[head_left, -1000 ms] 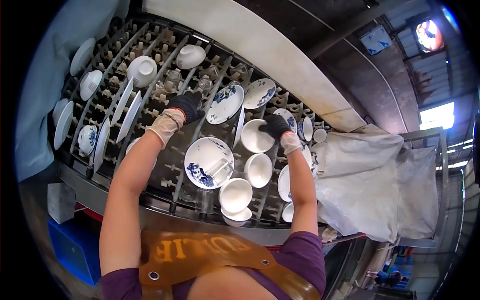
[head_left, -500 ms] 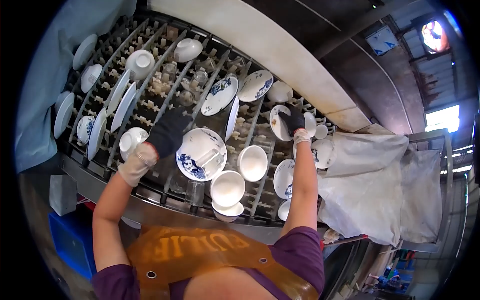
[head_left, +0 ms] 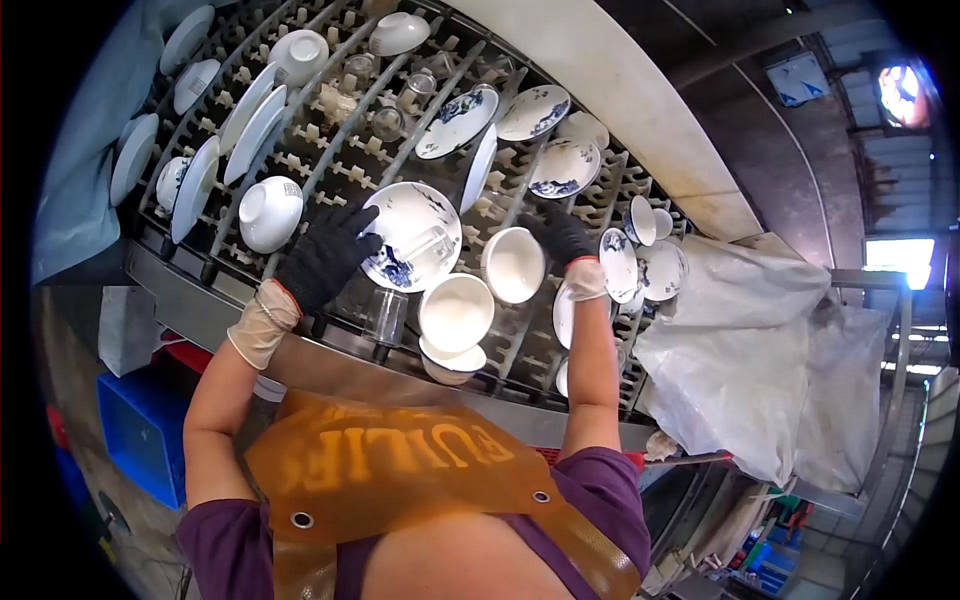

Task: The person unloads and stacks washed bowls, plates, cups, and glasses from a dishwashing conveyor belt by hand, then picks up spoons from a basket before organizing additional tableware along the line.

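My left hand (head_left: 328, 252), in a black glove over a pale one, is at the left rim of a blue-patterned white plate (head_left: 405, 205). Its fingers are apart and overlap the rim. A clear glass (head_left: 425, 250) lies on that plate. My right hand (head_left: 558, 235), gloved alike, has its fingers stretched out beside the rim of a white bowl (head_left: 513, 265); whether they touch is unclear. Closer to me are another white bowl (head_left: 456, 312), a third bowl (head_left: 452, 365) partly under it, and an upright glass (head_left: 384, 316).
Pegged conveyor racks (head_left: 310, 225) carry plates, bowls and glasses. A metal edge (head_left: 200, 310) runs along my side. Plastic sheeting (head_left: 720, 350) hangs at the right, a blue curtain (head_left: 75, 190) at the left. A blue crate (head_left: 140, 430) stands at lower left.
My right hand has let go of a patterned plate and moved left to the white bowl. My left hand has come onto the plate's rim. The view has shifted, and the rack sits higher in it.
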The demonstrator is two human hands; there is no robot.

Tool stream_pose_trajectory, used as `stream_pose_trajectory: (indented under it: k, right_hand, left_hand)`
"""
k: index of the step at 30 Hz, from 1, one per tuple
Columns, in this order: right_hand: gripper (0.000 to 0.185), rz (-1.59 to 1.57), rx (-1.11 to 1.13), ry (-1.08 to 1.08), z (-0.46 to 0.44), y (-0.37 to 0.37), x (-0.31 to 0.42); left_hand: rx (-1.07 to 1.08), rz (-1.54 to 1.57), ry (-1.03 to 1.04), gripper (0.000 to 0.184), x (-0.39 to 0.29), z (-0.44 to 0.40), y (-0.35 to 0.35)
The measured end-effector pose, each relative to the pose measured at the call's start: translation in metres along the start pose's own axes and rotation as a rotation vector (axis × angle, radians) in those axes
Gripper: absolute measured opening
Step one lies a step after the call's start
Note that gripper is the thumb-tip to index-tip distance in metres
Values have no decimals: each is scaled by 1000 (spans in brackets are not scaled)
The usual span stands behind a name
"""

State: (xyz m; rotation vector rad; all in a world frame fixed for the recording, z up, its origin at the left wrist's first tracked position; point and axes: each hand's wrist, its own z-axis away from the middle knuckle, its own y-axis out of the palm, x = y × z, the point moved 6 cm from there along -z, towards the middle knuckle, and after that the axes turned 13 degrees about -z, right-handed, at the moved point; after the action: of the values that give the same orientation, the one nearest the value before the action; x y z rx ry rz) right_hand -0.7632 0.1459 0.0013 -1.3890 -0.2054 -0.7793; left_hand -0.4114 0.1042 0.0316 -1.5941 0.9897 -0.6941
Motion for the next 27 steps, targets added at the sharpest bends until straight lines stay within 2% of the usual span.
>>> stream_pose_trajectory:
  k: [1, 3, 5, 6, 7, 9, 10, 11, 12, 14, 15, 17, 18, 19, 21, 22, 23, 25, 27]
  right_hand:
    - [57, 19, -5, 130, 6, 1, 8]
    - [57, -163, 15, 126, 9, -6, -4]
    - [56, -481, -87, 256, 26, -26, 8]
    - [51, -888, -232, -50, 16, -17, -23]
    - [51, -888, -234, -48, 19, -12, -22]
    - [51, -778, -394, -332, 35, -14, -5]
    - [48, -491, -461, -382, 33, -6, -24]
    - [48, -412, -456, -295, 40, -7, -26]
    - [48, -409, -453, -318, 42, -9, -20]
    - [33, -629, -625, -66, 50, -9, -31]
    - [33, -631, -616, -72, 50, -6, -29]
    - [31, -531, -195, -3, 51, 17, -11]
    - [30, -315, -100, -49, 62, 15, 7]
    - [30, -314, -99, -41, 71, 12, 15]
    - [27, -183, -291, -108, 81, -3, 30]
    - [25, -149, -502, -275, 96, -13, 41]
    - [22, 106, -628, -314, 111, -21, 64]
    - [19, 324, -664, -541, 136, -21, 105]
    - [23, 312, -190, -351, 133, 9, 103]
  left_hand:
    - [-7, -2, 2, 24, -1, -1, 1]
    - [28, -22, -12, 24, -1, -1, 7]
    - [-15, -36, -13, 26, 1, 5, 12]
    - [-36, 63, -63, 28, 5, 8, 19]
    - [-54, 167, -109, 29, 8, 10, 22]
    - [-58, 147, -94, 30, 7, 7, 21]
    - [-69, 118, -87, 30, 7, 4, 19]
    - [-83, 112, -89, 30, 9, 2, 17]
    - [-130, 68, -27, 30, 7, 1, 14]
    - [-168, 42, 51, 26, 1, 3, 2]
    - [-167, 38, 41, 26, 0, 3, 0]
    - [-230, -6, 109, 18, -7, 4, -4]
    - [-237, -4, 115, 17, -7, 4, -1]
    - [-230, 12, 108, 16, -9, 3, -2]
    - [-228, -7, 98, 16, -8, 4, 3]
    - [-234, -17, 81, 16, -6, 4, 5]
    - [-253, 11, 73, 16, -6, 5, 6]
    - [-263, 37, 59, 16, -7, 8, 4]
    - [-216, -18, 91, 15, -10, 4, 5]
